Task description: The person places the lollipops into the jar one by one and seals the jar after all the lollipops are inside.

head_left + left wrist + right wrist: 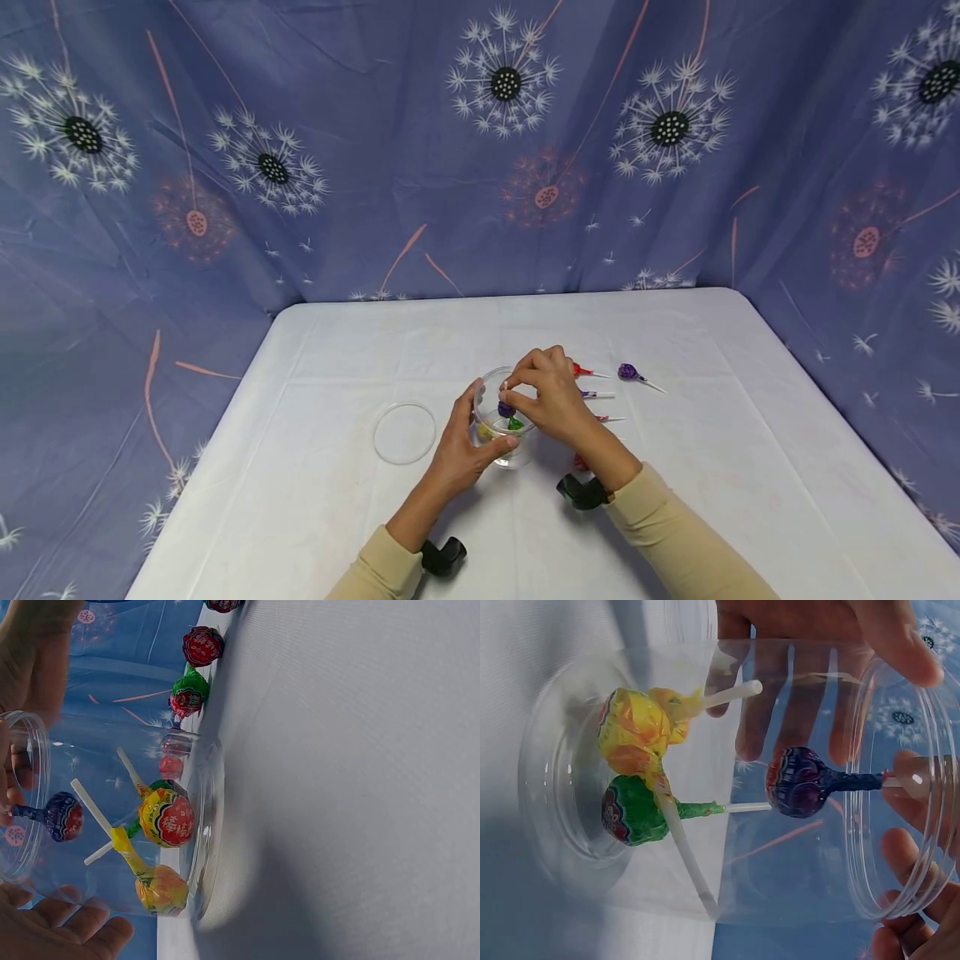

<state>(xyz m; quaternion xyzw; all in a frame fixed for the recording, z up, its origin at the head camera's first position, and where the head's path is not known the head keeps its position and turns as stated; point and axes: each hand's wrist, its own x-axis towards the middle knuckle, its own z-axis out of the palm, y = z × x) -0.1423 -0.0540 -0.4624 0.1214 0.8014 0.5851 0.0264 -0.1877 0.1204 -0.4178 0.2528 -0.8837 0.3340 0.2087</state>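
Note:
A clear plastic jar [802,892] stands on the white table, its mouth upward. My left hand [459,450] grips the jar's side, fingers around the far wall and thumb at the front. With fingertips and thumb, my right hand [553,396] pinches the stick of a purple lollipop [799,784]. Its wrapped head hangs inside the jar, below the rim and above the other candies. At the bottom lie a green lollipop [636,814] and two yellow lollipops [166,817], their white sticks pointing up at angles.
Left of the jar lies a clear round lid [376,435]. More wrapped lollipops are spread to the right, among them a purple one [628,372] and a red one [579,369]; my right arm partly covers this group. A patterned blue curtain [360,167] hangs behind the table.

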